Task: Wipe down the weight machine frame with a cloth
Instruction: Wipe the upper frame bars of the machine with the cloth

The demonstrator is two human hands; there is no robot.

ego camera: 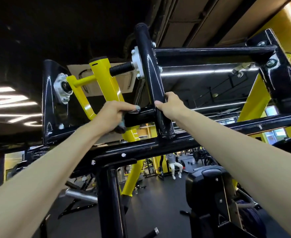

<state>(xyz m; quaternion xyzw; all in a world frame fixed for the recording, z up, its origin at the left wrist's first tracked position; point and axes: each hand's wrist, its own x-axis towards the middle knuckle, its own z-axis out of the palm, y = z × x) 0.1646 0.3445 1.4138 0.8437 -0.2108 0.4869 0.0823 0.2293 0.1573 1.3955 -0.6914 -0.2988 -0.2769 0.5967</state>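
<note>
A person's left arm (43,170) and right arm (247,152) reach up to a black machine frame (158,146) in a gym. The left hand (113,114) curls its fingers round a grey cloth (123,124), pressing it on a short crossbar (141,115) beside a yellow lever (107,79); the right hand (169,104) grips the upright post (149,69).

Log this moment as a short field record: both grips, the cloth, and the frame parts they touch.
left grip: holds the cloth, pressing it on the short crossbar
right grip: curled round the black upright tube
cloth: grey, bunched, mostly hidden under the fingers
wiping spot: near where the short crossbar meets the black upright tube
yellow lever arm: behind the left grip; contact cannot be told
</note>
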